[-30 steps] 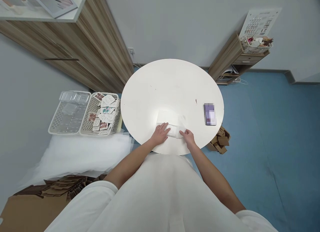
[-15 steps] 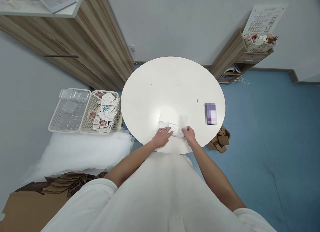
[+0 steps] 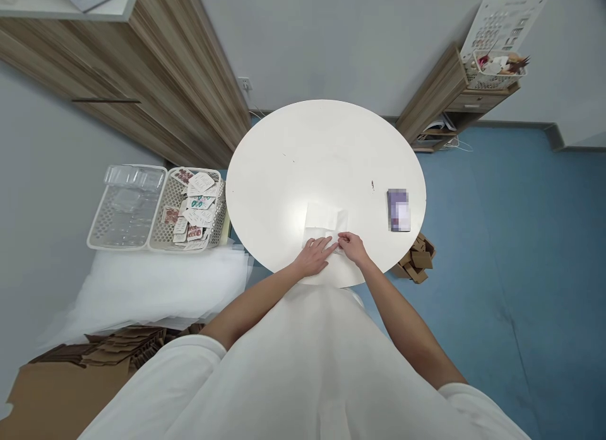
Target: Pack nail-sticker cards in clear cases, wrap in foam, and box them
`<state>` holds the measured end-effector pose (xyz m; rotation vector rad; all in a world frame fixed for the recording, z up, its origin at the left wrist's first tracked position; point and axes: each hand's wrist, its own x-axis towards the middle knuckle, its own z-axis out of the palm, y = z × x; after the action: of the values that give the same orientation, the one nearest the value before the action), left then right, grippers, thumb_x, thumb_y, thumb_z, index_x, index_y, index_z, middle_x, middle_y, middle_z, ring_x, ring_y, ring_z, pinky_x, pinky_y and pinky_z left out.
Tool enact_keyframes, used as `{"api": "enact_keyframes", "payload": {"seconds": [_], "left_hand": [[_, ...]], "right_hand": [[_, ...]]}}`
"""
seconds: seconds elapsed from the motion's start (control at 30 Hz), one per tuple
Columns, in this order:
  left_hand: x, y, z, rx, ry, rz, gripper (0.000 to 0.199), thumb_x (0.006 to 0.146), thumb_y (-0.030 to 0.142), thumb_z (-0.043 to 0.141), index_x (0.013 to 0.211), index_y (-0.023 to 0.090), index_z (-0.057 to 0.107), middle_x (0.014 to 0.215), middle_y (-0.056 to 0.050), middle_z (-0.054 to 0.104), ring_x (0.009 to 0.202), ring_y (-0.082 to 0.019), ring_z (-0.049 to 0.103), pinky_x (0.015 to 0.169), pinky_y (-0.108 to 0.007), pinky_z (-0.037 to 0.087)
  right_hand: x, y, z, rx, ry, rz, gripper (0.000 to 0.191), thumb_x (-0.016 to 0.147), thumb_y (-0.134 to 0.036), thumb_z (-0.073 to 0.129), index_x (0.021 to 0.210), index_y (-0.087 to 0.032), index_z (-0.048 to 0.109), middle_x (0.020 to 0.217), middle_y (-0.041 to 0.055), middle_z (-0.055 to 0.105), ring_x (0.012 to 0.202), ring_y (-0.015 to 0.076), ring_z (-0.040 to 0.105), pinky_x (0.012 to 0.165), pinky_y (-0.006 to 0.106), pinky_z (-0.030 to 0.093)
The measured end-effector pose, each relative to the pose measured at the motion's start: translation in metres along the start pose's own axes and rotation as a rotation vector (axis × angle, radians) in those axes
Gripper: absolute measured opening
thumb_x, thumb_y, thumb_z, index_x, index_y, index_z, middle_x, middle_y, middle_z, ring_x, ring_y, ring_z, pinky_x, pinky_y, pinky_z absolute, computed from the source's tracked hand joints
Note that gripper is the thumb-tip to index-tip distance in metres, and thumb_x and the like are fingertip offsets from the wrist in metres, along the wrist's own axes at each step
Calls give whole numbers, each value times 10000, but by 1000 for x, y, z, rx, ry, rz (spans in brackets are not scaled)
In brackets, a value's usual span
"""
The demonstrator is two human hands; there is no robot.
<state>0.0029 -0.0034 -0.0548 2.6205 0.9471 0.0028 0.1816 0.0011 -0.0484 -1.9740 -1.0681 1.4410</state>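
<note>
Head view shows me a white sheet [image 3: 318,216] on the table [image 3: 326,137] that I judge light, soft and easily creased, best taken by its edge, its near part under the left hand's [image 3: 313,257] flat, loosely spread fingers and its right side apparently pinched between the right hand's [image 3: 353,247] closed fingertips.

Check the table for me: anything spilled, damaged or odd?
A small dark reddish mark stands out against the white tabletop, left of the purple item; stain or scrap, I cannot tell.
</note>
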Motion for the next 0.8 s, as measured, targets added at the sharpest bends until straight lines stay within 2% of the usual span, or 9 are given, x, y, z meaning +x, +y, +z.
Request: {"api": "enact_keyframes", "payload": {"seconds": [0.13,0.27,0.37,0.53,0.6,0.63,0.73,0.8], "left_hand": [[-1,-1,2,24,-37,15,535,776,278,491,1292,238,358,1385,-99,312,1231,-273,296,964,-419,201],[-4,-4,4,23,-43,22,506,779,272,487,1273,235,383,1379,-104,320,1221,-273,307,956,-424,213],[-5,-4,4,5,-48,13,519,773,270,495,1277,240,374,1386,-101,308,1221,-275,306,960,-426,213],[-7,-2,-1,-99,-51,-29,531,745,258,530,1257,251,388,1390,-93,298,1237,-279,288,986,-436,193],[-12,-2,-2,-179,-21,-153,522,744,283,534,1246,258,391,1395,-92,281,1251,-286,264,996,-452,184],[-16,-2,-2,-229,6,-268,530,747,306,532,1251,256,378,1400,-97,263,1258,-293,250,995,-463,189],[-29,-4,1,-431,85,-720,625,746,380,528,1297,217,280,1396,-137,217,1272,-315,213,977,-481,239],[-36,-6,4,-590,108,-932,683,737,392,539,1309,177,233,1373,-160,229,1277,-310,206,985,-463,254]], "right_hand": [[1,3,-7,-230,-24,-128,295,736,-173,465,1003,-194,590,840,15,605,711,116,565,726,285,466],[-6,9,-13,-503,60,-294,387,749,-185,508,1132,-229,535,977,43,528,765,138,544,737,306,453],[-12,13,-11,-624,39,-308,472,765,-216,528,1228,-249,445,1120,68,441,770,138,549,705,301,458],[-17,11,5,-789,18,-326,471,812,-239,471,1274,-244,377,1236,99,354,882,181,552,689,296,458],[-18,8,11,-836,28,-338,468,823,-230,450,1283,-235,360,1265,111,329,914,194,546,709,299,455],[-19,7,14,-850,31,-338,469,826,-228,442,1287,-231,352,1275,115,320,926,197,543,723,300,453],[-20,6,21,-871,29,-326,483,831,-239,432,1302,-222,324,1298,126,297,972,216,524,745,304,448],[-19,6,25,-870,20,-326,494,834,-243,423,1313,-218,305,1310,132,284,1011,231,505,749,305,447]]}}
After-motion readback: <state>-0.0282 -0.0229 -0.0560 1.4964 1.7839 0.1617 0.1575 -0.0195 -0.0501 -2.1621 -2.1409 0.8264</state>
